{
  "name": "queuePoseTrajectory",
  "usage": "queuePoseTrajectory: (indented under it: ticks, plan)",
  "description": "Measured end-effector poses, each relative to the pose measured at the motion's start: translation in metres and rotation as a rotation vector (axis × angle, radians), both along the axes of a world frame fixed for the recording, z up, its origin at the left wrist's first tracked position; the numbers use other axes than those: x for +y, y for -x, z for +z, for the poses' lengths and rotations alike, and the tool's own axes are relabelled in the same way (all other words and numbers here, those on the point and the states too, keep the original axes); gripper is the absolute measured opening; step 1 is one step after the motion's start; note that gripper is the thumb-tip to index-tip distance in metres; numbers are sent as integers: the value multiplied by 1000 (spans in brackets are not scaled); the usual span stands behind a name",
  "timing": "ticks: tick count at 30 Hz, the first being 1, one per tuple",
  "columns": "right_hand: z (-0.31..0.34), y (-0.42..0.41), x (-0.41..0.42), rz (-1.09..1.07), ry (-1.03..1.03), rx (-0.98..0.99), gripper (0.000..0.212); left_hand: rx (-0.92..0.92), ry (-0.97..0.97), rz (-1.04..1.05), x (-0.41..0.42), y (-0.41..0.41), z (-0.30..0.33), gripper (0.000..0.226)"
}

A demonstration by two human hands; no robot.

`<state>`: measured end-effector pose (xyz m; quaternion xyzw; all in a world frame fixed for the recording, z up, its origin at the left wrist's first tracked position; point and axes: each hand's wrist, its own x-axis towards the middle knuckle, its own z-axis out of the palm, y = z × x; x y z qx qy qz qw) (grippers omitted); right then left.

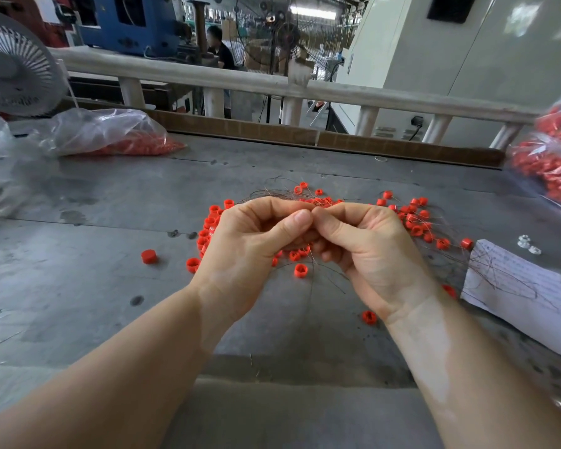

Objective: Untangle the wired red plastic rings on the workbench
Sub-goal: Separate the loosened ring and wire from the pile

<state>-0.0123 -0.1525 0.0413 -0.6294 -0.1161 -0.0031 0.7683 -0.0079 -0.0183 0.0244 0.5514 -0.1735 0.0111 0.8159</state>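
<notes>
Several small red plastic rings (415, 218) with thin copper wires lie scattered in a tangle on the grey workbench (110, 202). My left hand (250, 244) and my right hand (366, 244) are raised together over the pile, thumbs and fingertips meeting. Both pinch thin wires of the tangle, with a few rings (300, 252) dangling just under the fingers. Single rings lie apart: one at the left (148, 256) and one near my right wrist (369, 317). What sits between the fingertips is mostly hidden.
A clear bag with red rings (110, 134) lies at the back left, and more bagged rings (551, 163) at the right edge. A written paper sheet (525, 290) lies at the right. A grey fan (13, 66) stands far left. A railing (272, 82) borders the back.
</notes>
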Motion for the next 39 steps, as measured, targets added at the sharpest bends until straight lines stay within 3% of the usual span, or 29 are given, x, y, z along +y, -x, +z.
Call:
queuePoseTrajectory:
  ticks: [5, 8, 14, 22, 24, 27, 31, 35, 39]
  plan:
    - [1, 0, 0, -54, 185, 65, 24, 92, 71, 104, 0, -2, 0, 10]
    - [0, 1, -1, -33, 300, 21, 11, 113, 94, 119, 3, -5, -1, 10]
    - [-2, -1, -2, 1, 315, -86, 18, 174, 158, 114, 2, -6, -1, 12]
    - [-3, -8, -11, -64, 303, -54, 25, 213, 153, 111, 5, -11, -4, 17]
    - [-4, -11, -17, -178, 368, -110, 27, 207, 97, 100, 5, -10, -4, 18]
    - [-4, -22, -37, -543, 539, -215, 24, 211, 10, 118, 7, -10, -4, 16]
    - [-7, -34, -72, -908, 640, -197, 23, 208, -77, 145, 8, -8, -3, 16]
    - [-14, -37, -95, -1115, 832, -100, 14, 155, -156, 207, 8, -8, -2, 15]
    - [-20, -40, -104, -1173, 939, -26, 14, 83, -321, 321, 9, -11, -5, 16]
